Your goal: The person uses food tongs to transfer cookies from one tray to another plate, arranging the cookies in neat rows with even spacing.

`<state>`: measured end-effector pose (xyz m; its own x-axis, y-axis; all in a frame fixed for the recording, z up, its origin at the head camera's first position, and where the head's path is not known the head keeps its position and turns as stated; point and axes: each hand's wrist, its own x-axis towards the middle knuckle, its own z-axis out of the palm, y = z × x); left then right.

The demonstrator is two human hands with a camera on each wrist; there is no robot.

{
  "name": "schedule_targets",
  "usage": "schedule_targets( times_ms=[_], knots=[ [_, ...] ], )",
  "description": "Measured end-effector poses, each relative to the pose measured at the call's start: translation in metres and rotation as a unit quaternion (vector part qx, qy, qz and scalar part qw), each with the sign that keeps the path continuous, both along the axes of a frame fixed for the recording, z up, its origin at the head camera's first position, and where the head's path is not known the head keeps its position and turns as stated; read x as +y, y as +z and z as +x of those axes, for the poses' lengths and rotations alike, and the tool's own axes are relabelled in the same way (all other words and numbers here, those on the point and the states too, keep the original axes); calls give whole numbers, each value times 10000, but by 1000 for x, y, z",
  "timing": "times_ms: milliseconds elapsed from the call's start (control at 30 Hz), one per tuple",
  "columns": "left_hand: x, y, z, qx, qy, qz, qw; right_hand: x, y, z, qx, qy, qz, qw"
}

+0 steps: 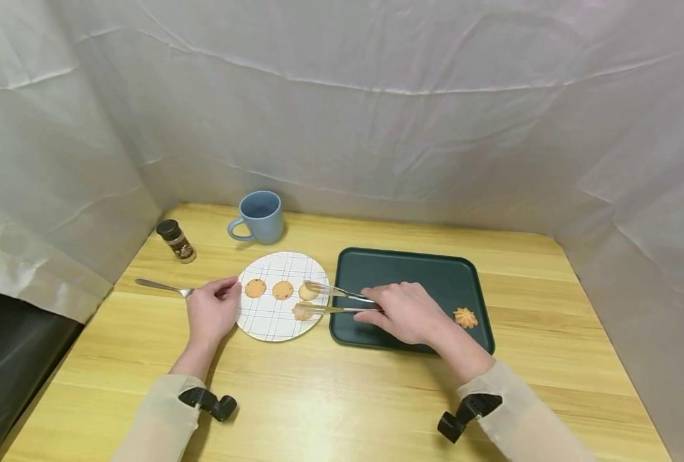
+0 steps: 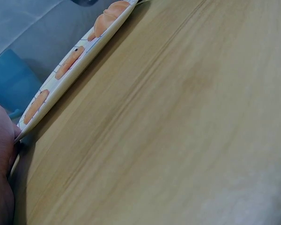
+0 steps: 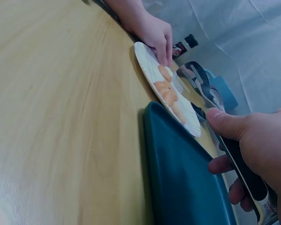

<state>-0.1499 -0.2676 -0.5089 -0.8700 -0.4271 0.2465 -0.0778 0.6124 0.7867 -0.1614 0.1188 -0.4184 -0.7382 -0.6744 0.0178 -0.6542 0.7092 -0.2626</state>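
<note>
My right hand grips a pair of metal tongs with dark handles. The tongs' tips are spread apart over the right side of a white plate with a thin-lined check pattern. One tip overlaps a pale round cookie, the other a ridged cookie. Two flat round cookies with dark specks, a left one and a middle one, lie in a row on the plate. At the plate's left rim, my left hand holds the edge with its fingertips.
A dark green tray lies right of the plate, bearing one star-ridged cookie. Behind the plate stands a blue mug. A black-capped spice jar and a metal utensil handle are at the left. Grey curtains surround the table.
</note>
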Motion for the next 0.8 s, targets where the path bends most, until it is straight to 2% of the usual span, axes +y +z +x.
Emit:
schedule_targets(
  times_ms=[433, 633, 800],
  knots=[
    [0, 1, 1, -52, 49, 31, 10000, 32, 15, 2, 15, -391, -91, 9992],
    [0, 0, 1, 8, 35, -42, 10000, 55, 16, 4, -89, -613, -29, 9981],
    [1, 1, 1, -34, 51, -118, 9999, 77, 13, 8, -11, -795, 71, 9968]
  ],
)
